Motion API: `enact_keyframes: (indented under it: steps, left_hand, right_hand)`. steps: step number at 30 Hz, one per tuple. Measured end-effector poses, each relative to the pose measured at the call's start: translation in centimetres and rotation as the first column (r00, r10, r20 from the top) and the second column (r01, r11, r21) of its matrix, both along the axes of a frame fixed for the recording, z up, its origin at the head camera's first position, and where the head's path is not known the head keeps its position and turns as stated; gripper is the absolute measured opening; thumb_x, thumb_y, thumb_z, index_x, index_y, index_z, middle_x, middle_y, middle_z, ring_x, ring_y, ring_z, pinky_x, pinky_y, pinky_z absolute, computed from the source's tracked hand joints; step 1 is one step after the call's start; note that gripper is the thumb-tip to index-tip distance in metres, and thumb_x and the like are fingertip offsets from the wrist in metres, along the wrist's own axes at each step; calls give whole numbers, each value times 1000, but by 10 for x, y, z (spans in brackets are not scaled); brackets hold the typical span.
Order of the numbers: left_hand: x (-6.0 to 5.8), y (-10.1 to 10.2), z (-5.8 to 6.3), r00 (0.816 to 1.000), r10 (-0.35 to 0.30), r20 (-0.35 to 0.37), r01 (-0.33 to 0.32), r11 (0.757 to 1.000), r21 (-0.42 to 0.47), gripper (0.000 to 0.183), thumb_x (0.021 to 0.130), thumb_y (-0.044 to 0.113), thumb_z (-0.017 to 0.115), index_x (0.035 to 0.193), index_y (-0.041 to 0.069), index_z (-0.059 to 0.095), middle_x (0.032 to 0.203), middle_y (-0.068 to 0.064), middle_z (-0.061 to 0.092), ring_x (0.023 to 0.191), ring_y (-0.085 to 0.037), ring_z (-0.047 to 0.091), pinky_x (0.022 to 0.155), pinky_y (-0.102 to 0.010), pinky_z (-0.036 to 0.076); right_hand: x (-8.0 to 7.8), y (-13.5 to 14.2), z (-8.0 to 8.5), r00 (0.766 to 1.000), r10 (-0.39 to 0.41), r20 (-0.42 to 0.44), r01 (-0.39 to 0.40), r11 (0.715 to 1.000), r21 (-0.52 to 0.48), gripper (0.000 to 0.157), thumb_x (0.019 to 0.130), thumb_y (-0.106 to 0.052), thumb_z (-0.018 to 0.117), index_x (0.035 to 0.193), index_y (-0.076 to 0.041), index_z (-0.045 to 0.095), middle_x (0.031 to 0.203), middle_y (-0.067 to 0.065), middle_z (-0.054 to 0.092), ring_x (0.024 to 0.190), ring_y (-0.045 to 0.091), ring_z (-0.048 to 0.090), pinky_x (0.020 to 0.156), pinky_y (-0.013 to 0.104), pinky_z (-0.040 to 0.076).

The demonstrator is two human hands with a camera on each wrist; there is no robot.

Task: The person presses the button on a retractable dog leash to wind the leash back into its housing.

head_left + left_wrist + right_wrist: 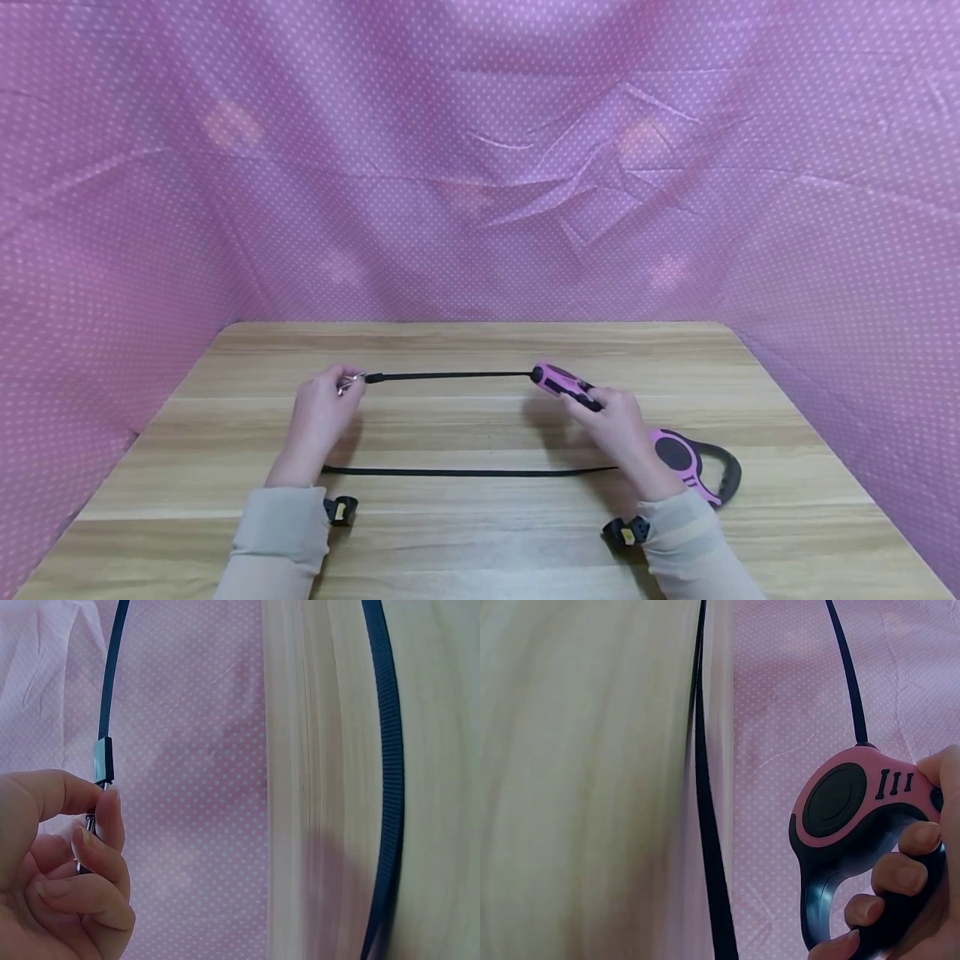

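Bright, even light washes my table (480, 533), soft shadows sit beside my left hand (321, 421) and right hand (621, 429), bluish sheen catches the black handle (816, 900), and right-wrist wood grain (577, 787) blurs.

Held retractable leash (557, 380): its handle (814, 896) is partly covered by the right hand's grip (613, 423), itself cropped by the right border of the right wrist view. Left of this leash, the metal clip (347, 385) is partly masked by the left hand's grip (321, 412), its mechanism too small to resolve. Nearer the person than this leash, a second retractable leash (673, 454) is partly concealed by the right wrist (651, 479); the lower strap (480, 473) disappears behind this wrist and the left wrist (294, 471).
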State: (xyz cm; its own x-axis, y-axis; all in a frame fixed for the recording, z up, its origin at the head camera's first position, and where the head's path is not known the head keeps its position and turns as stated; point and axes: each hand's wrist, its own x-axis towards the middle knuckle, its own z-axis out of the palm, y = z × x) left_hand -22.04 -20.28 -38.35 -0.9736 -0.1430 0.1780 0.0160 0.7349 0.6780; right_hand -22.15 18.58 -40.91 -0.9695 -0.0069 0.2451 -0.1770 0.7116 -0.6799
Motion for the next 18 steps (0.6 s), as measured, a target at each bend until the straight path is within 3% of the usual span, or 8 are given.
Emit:
enact_keyframes:
  steps: [12, 18]
  left_hand:
    - [0, 4, -1, 1000, -3, 10, 4, 1000, -14, 36, 97, 25, 49, 123, 4, 63, 115, -20, 69, 97, -31, 64, 83, -45, 51]
    - [1, 6, 2, 999, -8, 39, 9, 1000, -18, 36, 98, 26, 48, 125, 6, 63, 119, -21, 68, 89, -27, 62, 72, -36, 50]
  right_hand:
    - [2, -5, -3, 1000, 13, -21, -13, 1000, -1, 34, 86, -29, 72, 63, -6, 62, 71, 8, 59, 59, 15, 47, 51, 23, 38]
    - [3, -7, -3, 1000, 24, -19, -24, 1000, 0, 35, 86, -29, 72, 61, -7, 60, 68, 7, 58, 58, 15, 46, 50, 23, 38]
